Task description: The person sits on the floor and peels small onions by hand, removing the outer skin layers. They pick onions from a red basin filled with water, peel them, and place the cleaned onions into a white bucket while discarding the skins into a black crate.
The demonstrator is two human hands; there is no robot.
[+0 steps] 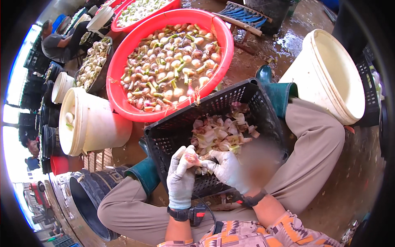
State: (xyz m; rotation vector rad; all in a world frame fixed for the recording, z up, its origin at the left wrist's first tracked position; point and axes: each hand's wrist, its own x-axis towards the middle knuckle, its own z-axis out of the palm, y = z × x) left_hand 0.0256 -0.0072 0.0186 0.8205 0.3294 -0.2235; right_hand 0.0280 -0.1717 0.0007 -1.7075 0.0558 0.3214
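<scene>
Thing in hand: one small garlic bulb, pinkish-white, held up over the near side of the black crate, about 7 o'clock from the heap of peel scraps. Left hand: grip closed, bulb pinched between thumb and curled fingers. Right hand, at 4 o'clock of the bulb: thumb and forefinger grip closed on its stem end; pressure, can't tell. Red tub of bulbs near 12 o'clock, white bucket at 2.

Handling, my read: light, firm body; outer skin papery, likely to slide or tear under a pull. Tub bulbs sit in murky water, so expect slick ones; gloves should help. Best hold: round belly to steady, neck to pinch. Hard squeeze probably bruises flesh.
</scene>
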